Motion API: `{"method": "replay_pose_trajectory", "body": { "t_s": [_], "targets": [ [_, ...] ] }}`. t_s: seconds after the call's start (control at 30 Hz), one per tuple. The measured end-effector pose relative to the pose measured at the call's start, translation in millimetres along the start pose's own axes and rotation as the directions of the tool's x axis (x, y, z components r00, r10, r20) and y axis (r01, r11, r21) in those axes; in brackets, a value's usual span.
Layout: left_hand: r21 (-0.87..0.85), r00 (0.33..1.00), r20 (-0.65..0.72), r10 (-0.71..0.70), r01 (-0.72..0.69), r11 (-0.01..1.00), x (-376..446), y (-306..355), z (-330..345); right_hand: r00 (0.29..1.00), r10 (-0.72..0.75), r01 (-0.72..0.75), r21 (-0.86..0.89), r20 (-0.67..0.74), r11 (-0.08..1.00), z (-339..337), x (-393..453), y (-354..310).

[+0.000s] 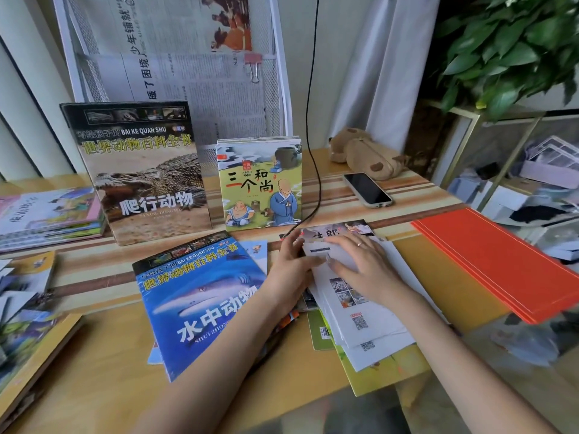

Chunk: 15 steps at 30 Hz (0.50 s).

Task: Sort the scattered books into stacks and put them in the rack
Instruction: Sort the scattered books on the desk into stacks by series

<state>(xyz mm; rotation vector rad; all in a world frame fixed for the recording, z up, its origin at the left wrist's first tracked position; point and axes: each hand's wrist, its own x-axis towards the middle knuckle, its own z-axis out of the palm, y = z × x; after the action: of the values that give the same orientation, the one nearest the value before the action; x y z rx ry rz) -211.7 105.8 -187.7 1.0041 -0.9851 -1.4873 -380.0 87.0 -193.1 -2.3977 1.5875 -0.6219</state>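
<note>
Right hand (pixel 360 261) lay flat, fingers spread, pressing the top white-backed booklet (pixel 351 296) of a loose fanned pile (pixel 369 336). Left hand (pixel 291 261) sat at the pile's 9 o'clock edge, fingers straight against the sides, seemingly squaring it; grip under the edge couldn't be told. At 9 o'clock of the hands the blue shark book (pixel 200 302) lay tilted, half under the left forearm. At 12 o'clock the monk picture book (pixel 260 183) and the crocodile book (pixel 141 170) stood upright before the rack (pixel 275 98). A black cable (pixel 313 120) ran down to the pile's top edge.

Risks, as I judge: the fanned booklets could slide apart if lifted unsquared; the forearm could drag the shark book; the cable could snag; the standing books could topple.
</note>
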Motion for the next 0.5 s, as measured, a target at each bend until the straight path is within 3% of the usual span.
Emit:
{"method": "replay_pose_trajectory", "body": {
  "t_s": [0.07, 0.1, 0.2, 0.27, 0.33, 0.5],
  "targets": [
    [0.400, 0.990, 0.029, 0.139, -0.139, 0.906, 0, -2, -1, 0.999, -0.005, 0.008, -0.062, 0.054, 0.998, -2, -2, 2],
    [0.495, 0.985, 0.048, 0.166, -0.167, 0.852, -1, -2, -2, 0.997, -0.009, 0.015, -0.080, 0.074, 0.997, -4, -4, 3],
    [0.546, 0.988, -0.093, 0.124, -0.054, 0.836, -1, 5, -7, 0.997, -0.026, 0.032, -0.080, 0.078, 0.996, -9, -12, 4],
    [0.505, 0.974, -0.220, 0.049, 0.070, 0.860, 2, 9, -12, 0.997, -0.041, 0.047, -0.079, 0.072, 0.996, -9, -15, 4],
    [0.429, 0.967, -0.254, -0.002, 0.114, 0.896, 5, 13, -16, 0.996, -0.056, 0.063, -0.096, 0.070, 0.993, -6, -16, 3],
    [-0.084, 0.976, -0.126, -0.178, 0.169, 0.982, -2, 21, -11, 0.998, -0.061, 0.062, -0.087, 0.016, 0.994, -4, -17, 3]
  ]
}}
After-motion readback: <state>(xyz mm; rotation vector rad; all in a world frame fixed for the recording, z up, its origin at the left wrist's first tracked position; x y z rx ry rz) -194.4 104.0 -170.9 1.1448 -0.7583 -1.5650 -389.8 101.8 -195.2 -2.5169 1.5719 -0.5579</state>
